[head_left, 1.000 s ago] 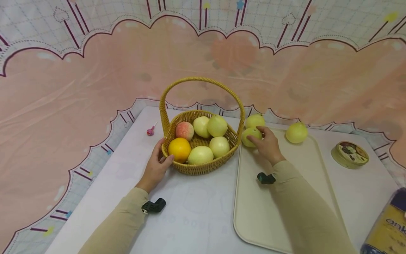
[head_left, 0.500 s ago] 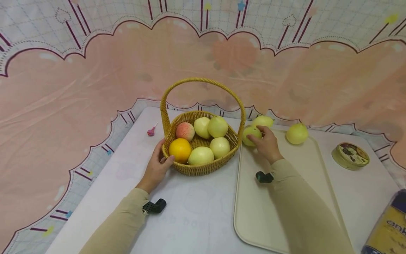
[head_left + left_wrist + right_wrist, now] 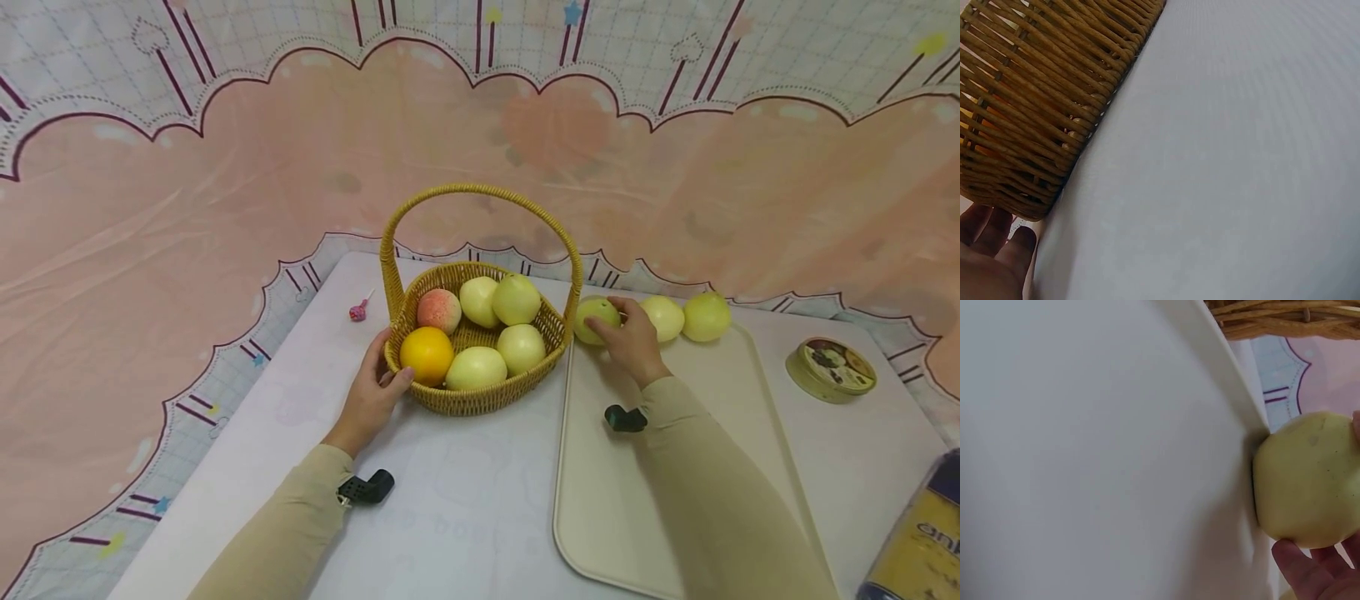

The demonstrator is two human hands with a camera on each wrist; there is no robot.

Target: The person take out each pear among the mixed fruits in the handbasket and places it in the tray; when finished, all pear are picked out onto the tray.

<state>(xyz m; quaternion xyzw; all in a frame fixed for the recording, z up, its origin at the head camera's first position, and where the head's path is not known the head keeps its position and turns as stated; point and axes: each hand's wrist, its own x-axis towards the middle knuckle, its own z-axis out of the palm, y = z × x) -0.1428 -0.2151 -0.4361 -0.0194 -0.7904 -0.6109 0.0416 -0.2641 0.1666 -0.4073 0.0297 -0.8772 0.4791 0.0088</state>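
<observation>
A heart-shaped wicker basket with a tall handle holds an orange, a peach and several yellow-green pears. My left hand grips its left rim, the thumb over the edge; in the left wrist view the fingers lie against the woven wall. At the tray's far left corner, beside the basket, my right hand holds another pear between thumb and fingers. To the right of this hand two more pears touch: a paler one, partly hidden, and one with a pointed top.
A beige tray lies under the right forearm. Farther right stand a round tin and a yellow-and-blue package, cut off by the frame. A wrapped lollipop lies left of the basket. A patterned curtain hangs behind the table.
The paler pear has rolled from behind the held pear to the right, against the pointed pear. Both hands have stayed where they were, on the basket and the held pear.
</observation>
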